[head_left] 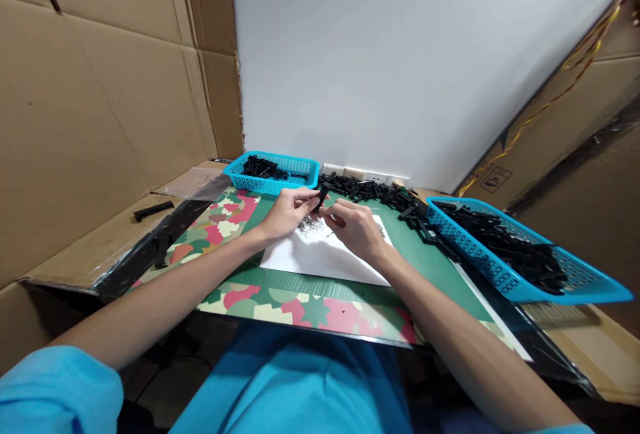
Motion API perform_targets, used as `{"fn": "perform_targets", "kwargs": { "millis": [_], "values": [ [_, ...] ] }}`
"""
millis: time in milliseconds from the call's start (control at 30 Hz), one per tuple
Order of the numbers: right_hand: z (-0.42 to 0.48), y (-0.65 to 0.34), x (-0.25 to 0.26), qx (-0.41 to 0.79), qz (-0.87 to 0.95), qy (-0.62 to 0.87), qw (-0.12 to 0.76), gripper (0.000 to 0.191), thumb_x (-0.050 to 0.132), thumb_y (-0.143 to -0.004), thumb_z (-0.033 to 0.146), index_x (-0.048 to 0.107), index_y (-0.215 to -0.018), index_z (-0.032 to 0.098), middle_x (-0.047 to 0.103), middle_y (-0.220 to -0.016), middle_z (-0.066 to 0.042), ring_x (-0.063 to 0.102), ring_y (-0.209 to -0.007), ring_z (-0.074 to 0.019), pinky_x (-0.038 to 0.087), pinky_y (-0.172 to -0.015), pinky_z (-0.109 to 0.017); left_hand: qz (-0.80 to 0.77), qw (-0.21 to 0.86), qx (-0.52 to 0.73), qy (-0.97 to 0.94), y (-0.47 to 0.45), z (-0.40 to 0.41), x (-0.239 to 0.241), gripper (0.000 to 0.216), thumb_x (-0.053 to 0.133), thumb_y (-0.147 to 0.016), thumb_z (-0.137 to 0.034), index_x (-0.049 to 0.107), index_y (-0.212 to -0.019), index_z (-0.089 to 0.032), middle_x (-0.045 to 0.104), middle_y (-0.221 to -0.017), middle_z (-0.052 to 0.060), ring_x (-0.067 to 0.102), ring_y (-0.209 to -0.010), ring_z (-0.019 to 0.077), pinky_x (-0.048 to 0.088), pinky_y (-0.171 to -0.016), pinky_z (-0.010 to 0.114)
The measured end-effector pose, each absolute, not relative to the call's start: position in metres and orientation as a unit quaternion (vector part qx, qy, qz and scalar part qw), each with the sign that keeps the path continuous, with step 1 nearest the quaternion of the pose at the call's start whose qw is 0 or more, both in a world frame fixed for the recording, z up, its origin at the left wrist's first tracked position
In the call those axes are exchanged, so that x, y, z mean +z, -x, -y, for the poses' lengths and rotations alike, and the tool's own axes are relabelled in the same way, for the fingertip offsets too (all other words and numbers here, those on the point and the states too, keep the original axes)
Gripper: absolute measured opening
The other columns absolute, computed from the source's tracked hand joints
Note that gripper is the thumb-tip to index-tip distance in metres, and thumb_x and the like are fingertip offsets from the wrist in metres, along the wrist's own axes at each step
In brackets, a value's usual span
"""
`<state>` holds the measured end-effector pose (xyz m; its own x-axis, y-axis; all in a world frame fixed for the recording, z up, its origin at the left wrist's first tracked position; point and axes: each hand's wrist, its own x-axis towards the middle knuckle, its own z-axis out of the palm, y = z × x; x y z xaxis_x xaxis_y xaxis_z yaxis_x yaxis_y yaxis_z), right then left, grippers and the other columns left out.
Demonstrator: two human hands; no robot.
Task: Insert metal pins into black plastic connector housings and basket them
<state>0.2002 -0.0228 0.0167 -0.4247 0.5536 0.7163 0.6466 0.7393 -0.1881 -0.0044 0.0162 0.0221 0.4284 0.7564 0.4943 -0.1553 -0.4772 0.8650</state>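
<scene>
Pinching narrow black bar-shaped plastic part (323, 195) in left hand (289, 214), steeply tilted, bunching right hand (356, 224) by lower end, latter's grip unclear

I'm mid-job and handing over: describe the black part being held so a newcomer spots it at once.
Find the green mat with a patterned border, then the white sheet on it. Near the sheet's far edge, the left hand holds the black part. Unlike the heap of loose black pieces behind, it is pinched between fingers.

Cardboard (100, 101) (creased) flanks a white panel (390, 61); yellow wiring (606, 23) dangles.
</scene>
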Motion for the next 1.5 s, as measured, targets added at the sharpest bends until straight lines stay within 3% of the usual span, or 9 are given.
{"fn": "perform_targets", "kwargs": {
  "millis": [167,400,667,900,1000,1167,1367,1500],
  "values": [
    [0.021,-0.2,0.015,-0.035,0.847,0.34,0.408,0.019,0.058,-0.103,0.017,0.077,-0.1,0.018,0.064,-0.08,-0.003,0.053,-0.065,-0.0119,0.038,-0.063,-0.024,-0.213,0.456,0.482,-0.717,0.006,-0.016,0.023,0.037,0.076,-0.094,-0.045,0.082,-0.111,-0.012,0.076,-0.104,0.013,0.072,-0.073,0.018,0.061,-0.07,0.033],
    [0.018,-0.197,0.015,0.062,0.813,0.328,0.477,0.018,0.069,-0.098,0.024,0.075,-0.083,0.016,0.053,-0.066,0.002,0.04,-0.059,-0.0105,0.034,-0.059,-0.025,-0.232,0.472,0.47,-0.709,0.007,-0.02,0.019,0.04,0.078,-0.092,-0.045,0.082,-0.11,-0.01,0.078,-0.097,0.014,0.073,-0.07,0.0201,0.061,-0.068,0.035],
    [0.019,-0.197,0.016,0.185,0.806,0.347,0.443,0.032,0.072,-0.097,0.041,0.08,-0.082,0.014,0.061,-0.067,-0.003,0.041,-0.061,-0.0114,0.032,-0.056,-0.025,-0.248,0.533,0.436,-0.682,0.008,-0.022,0.012,0.041,0.082,-0.088,-0.048,0.081,-0.096,-0.008,0.077,-0.086,0.014,0.071,-0.066,0.019,0.056,-0.063,0.031],
    [0.013,-0.201,0.012,0.143,0.829,0.331,0.427,0.019,0.072,-0.098,0.032,0.083,-0.097,0.018,0.069,-0.075,-0.004,0.047,-0.063,-0.0118,0.035,-0.059,-0.025,-0.24,0.668,0.392,-0.585,0.005,-0.018,0.008,0.029,0.08,-0.088,-0.038,0.072,-0.079,-0.011,0.062,-0.07,0.006,0.057,-0.057,0.0127,0.041,-0.052,0.025],
    [0.014,-0.201,0.014,0.112,0.839,0.321,0.425,0.022,0.072,-0.099,0.037,0.082,-0.099,0.018,0.065,-0.074,-0.003,0.044,-0.062,-0.0115,0.034,-0.059,-0.025,-0.23,0.698,0.384,-0.559,0.005,-0.017,0.008,0.027,0.078,-0.088,-0.035,0.069,-0.076,-0.013,0.056,-0.071,0.004,0.05,-0.058,0.0109,0.035,-0.051,0.024],
    [0.016,-0.2,0.017,0.074,0.836,0.324,0.436,0.023,0.076,-0.097,0.039,0.08,-0.106,0.019,0.058,-0.071,0.001,0.042,-0.062,-0.0114,0.035,-0.06,-0.025,-0.241,0.699,0.379,-0.557,0.004,-0.018,0.01,0.021,0.076,-0.085,-0.033,0.074,-0.082,-0.012,0.055,-0.077,0.005,0.039,-0.059,0.0098,0.025,-0.05,0.023],
    [0.013,-0.204,0.018,0.073,0.841,0.322,0.428,0.023,0.074,-0.099,0.039,0.081,-0.113,0.021,0.054,-0.071,0.001,0.043,-0.063,-0.0124,0.036,-0.06,-0.025,-0.24,0.7,0.374,-0.559,0.004,-0.018,0.012,0.023,0.074,-0.081,-0.03,0.078,-0.095,-0.012,0.055,-0.077,0.005,0.039,-0.058,0.0093,0.02,-0.05,0.025],
    [0.01,-0.205,0.015,0.052,0.836,0.328,0.437,0.021,0.073,-0.1,0.039,0.082,-0.104,0.021,0.052,-0.07,0.001,0.044,-0.062,-0.0122,0.034,-0.06,-0.025,-0.229,0.699,0.369,-0.568,0.004,-0.015,0.014,0.021,0.073,-0.083,-0.028,0.076,-0.096,-0.012,0.051,-0.073,0.003,0.039,-0.057,0.0095,0.02,-0.049,0.024]
  ]
}}
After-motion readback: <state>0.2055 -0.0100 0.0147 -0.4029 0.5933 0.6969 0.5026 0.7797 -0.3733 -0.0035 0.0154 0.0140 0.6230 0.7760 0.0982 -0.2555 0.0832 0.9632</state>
